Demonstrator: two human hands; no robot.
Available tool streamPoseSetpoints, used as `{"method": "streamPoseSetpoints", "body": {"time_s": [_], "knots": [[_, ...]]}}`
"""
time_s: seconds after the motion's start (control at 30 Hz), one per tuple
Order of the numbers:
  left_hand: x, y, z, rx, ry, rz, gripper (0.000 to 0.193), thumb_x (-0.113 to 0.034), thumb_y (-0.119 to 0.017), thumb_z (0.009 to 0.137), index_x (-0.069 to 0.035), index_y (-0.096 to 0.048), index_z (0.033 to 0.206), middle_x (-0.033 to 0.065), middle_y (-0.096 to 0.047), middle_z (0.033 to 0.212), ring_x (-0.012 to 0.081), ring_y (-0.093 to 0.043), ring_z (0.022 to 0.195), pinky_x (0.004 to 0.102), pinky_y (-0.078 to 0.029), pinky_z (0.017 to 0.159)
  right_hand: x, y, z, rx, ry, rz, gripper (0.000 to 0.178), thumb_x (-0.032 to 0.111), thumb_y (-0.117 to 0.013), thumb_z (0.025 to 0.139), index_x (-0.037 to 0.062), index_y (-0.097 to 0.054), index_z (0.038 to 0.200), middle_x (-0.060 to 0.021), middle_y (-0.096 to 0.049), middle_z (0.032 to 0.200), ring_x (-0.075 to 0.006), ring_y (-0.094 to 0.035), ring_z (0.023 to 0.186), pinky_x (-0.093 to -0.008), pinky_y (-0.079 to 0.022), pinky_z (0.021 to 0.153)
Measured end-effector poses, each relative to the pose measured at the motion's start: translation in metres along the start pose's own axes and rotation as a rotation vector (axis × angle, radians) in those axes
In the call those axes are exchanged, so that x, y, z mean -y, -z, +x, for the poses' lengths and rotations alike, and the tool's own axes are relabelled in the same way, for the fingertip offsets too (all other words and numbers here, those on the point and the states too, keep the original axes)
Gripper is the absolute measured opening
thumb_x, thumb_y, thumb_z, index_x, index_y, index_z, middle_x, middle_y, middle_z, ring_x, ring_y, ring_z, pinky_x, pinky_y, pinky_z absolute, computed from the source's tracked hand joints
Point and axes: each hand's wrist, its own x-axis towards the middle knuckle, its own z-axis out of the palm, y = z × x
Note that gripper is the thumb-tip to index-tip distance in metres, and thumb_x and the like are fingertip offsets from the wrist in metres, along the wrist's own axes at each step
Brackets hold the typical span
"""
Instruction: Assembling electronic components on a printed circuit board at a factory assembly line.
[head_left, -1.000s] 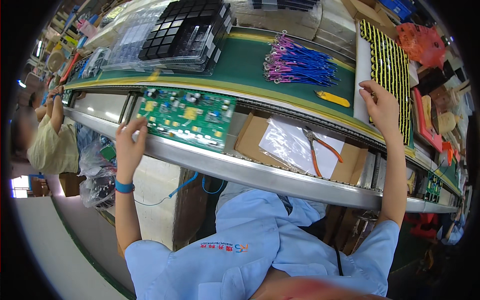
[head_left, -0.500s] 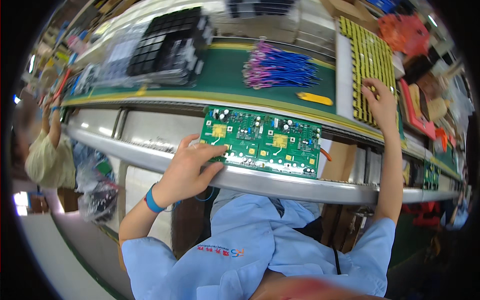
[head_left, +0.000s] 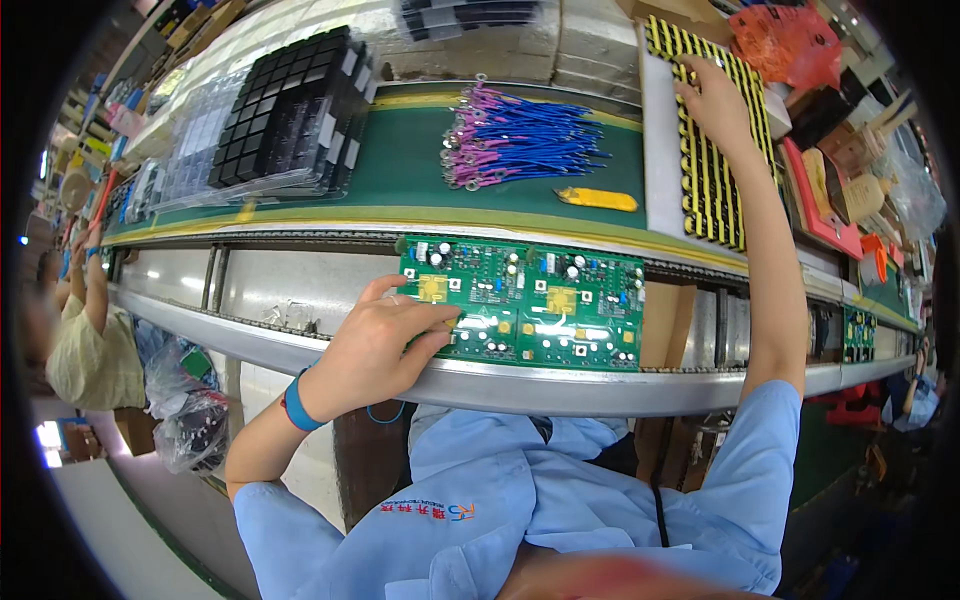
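A green circuit board (head_left: 585, 335) with yellow square parts and small black and silver components lies across the metal rails in front of me. My left hand (head_left: 385, 335) rests at its left end, fingers spread, with the index fingertip on the board and the thumb by the near edge. Farther off to the right, my right hand (head_left: 715, 105) is over rows of yellow-and-black strips (head_left: 712, 190) on a white sheet (head_left: 662, 180). Its thumb and index finger are bent and apart at the upper left of those rows; I make out nothing between them.
Blue wires with pink ends (head_left: 520, 140) lie bundled on the green bench, near a yellow cutter (head_left: 597, 198). Black gridded trays (head_left: 285, 110) are stacked at left. A red tray (head_left: 822, 195) stands at right. Another person (head_left: 95, 350) works at far left.
My right hand has moved away from me and slightly left over the yellow-and-black strips. My left hand stays at the board's left end. The whole view has shifted a little.
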Motion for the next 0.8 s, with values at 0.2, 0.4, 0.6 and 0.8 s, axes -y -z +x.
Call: {"method": "streamPoseSetpoints", "body": {"time_s": [0.2,0.4,0.6,0.8], "knots": [[0.002,-0.003,0.0,0.007,-0.005,0.053,0.023,-0.013,-0.067,0.086,-0.006,-0.069,0.108,0.0079,-0.071,0.084,0.0242,-0.066,0.081,0.0434,-0.039,0.101,-0.034,-0.051,0.051,-0.162,0.182,-0.125,0.047,0.012,-0.066,0.082,0.0053,-0.056,0.127,-0.0169,-0.058,0.123,-0.0362,-0.056,0.114,-0.0434,-0.047,0.095],[0.002,0.013,0.006,-0.077,-0.098,0.076,0.022,-0.013,-0.068,0.085,-0.01,-0.068,0.107,0.0056,-0.068,0.08,0.023,-0.065,0.077,0.043,-0.041,0.099,-0.023,-0.039,0.047,-0.141,0.242,-0.208,0.037,0.011,-0.065,0.084,0.0052,-0.061,0.121,-0.016,-0.061,0.112,-0.0369,-0.061,0.099,-0.0429,-0.05,0.085],[0.037,0.058,0.062,-0.293,-0.096,0.191,0.02,-0.012,-0.066,0.088,-0.011,-0.07,0.107,0.0054,-0.072,0.087,0.0214,-0.067,0.08,0.0375,-0.045,0.095,-0.028,-0.048,0.051,-0.179,0.299,-0.202,0.034,0.006,-0.066,0.08,0.0036,-0.055,0.113,-0.0174,-0.058,0.11,-0.0389,-0.06,0.097,-0.0448,-0.049,0.081],[0.06,0.067,0.119,-0.384,-0.029,0.092,0.02,-0.014,-0.064,0.088,-0.004,-0.07,0.105,0.0126,-0.071,0.094,0.0266,-0.067,0.084,0.0366,-0.051,0.075,-0.027,-0.064,0.057,-0.321,0.339,-0.259,0.039,0.0,-0.065,0.077,0.0013,-0.056,0.115,-0.015,-0.06,0.106,-0.0311,-0.061,0.098,-0.0391,-0.05,0.082]]}}
